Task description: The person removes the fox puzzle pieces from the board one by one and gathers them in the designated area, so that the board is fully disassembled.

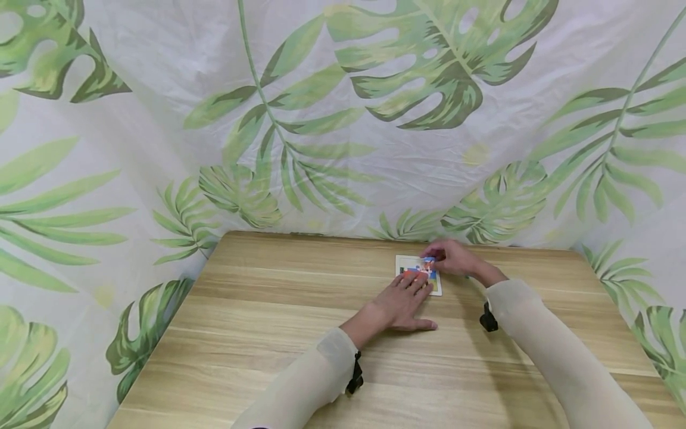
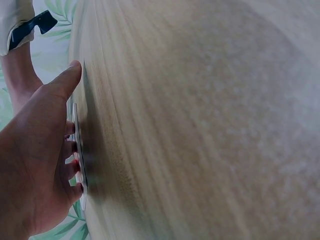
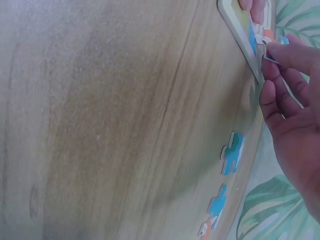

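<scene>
- Head view: from where I stand, the puzzle board lies flat on the wooden table, close to its far edge and right of the middle.
- The left hand rests on the near-left part of that board, fingers straight and laid over its picture, thumb stretched out apart from them.
- Up at the far right corner, the right hand pinches a small blue-edged piece between thumb and fingertip; whether it touches the board, I can't tell.
- From the right wrist, two loose pieces show near the table's edge: a blue-and-green piece and a blue-and-orange piece, just beside each other.
- Pale sleeves cover both forearms, and a leaf-printed cloth hangs behind.
</scene>
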A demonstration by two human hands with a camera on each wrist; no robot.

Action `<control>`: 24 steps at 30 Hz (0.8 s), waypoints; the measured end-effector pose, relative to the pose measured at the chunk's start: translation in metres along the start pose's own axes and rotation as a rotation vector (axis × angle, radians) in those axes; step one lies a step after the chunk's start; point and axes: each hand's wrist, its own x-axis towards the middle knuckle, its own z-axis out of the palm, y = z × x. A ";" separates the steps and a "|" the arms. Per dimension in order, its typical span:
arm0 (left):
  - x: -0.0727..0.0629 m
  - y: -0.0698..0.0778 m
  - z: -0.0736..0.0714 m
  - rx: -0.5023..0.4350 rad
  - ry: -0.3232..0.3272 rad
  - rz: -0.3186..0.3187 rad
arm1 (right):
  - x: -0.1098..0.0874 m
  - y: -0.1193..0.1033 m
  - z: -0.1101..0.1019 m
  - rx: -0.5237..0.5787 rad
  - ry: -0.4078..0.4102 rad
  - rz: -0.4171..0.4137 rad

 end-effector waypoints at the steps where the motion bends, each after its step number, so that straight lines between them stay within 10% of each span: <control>1: 0.000 0.000 0.000 0.001 -0.001 0.001 | 0.000 0.000 0.000 0.013 0.006 0.001; 24: -0.002 0.000 -0.002 -0.016 -0.004 0.003 | -0.033 -0.005 -0.033 0.142 0.023 0.115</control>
